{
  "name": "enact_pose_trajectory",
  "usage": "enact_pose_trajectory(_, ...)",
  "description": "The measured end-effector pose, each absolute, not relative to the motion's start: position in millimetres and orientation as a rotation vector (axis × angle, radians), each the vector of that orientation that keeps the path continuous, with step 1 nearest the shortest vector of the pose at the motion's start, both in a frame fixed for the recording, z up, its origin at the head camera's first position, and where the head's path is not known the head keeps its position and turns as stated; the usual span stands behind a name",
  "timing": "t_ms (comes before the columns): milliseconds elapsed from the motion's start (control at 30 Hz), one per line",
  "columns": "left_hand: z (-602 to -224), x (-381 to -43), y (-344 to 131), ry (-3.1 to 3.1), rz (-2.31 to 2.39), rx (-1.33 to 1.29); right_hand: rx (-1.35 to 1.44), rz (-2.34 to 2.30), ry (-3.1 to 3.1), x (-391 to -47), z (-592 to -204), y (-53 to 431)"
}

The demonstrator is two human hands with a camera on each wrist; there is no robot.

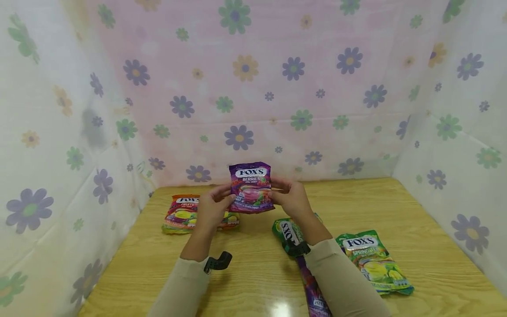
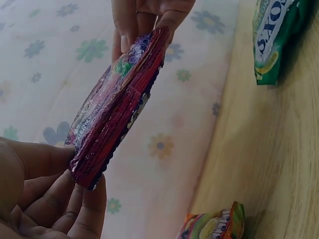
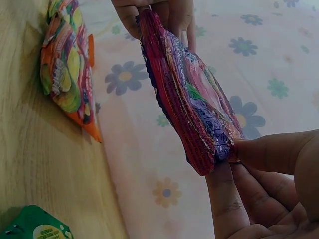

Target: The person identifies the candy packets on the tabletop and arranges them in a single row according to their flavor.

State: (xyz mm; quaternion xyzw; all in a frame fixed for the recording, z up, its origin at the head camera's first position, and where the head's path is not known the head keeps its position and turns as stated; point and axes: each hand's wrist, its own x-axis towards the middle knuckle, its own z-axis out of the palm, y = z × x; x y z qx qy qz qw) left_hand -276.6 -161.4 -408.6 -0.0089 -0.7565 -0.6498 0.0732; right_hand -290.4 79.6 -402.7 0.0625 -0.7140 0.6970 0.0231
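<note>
**Fingers (image 3: 227,199) pinching both sides of a held-up purple candy bag (image 1: 251,189)**

Held upright above the far part of the table (image 1: 245,273), a little left of the middle of its far edge, front face toward the head view. Gripped at one side by the left hand (image 1: 214,207), at the other by the right hand (image 1: 293,200); thumbs in front, fingers behind. Near the far left corner, a red fruit bag (image 1: 178,215); below the right forearm, a green bag (image 1: 286,233); toward the right edge, another green bag (image 1: 376,264); toward the near edge, a second purple bag (image 1: 314,299).

Likeliest fault, by judgement: slipping or twisting, from any loosening of one pinch on a slick-looking wrapper held only by its sides. Also conceivable: splitting at a side, from uneven pull between the hands; shoving of the nearer green bag, from a lowered right forearm or its black wrist band (image 1: 299,249).

Hidden in the head view: the back of the held bag and most fingertips behind it. Partly covered by the left hand: the fruit bag, with possibly more than one packet there; impossible to tell. Covered by the right sleeve (image 1: 340,277) and cut off below: much of the second purple bag. Too small to read: the lowest print.
</note>
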Motion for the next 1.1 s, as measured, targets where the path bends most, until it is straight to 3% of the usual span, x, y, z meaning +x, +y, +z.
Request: enact_pose_trajectory(1100,-436,-289,-159,-2.491,-1.774,0.010,0.158,2.208,-2.304,-304,-441,79)
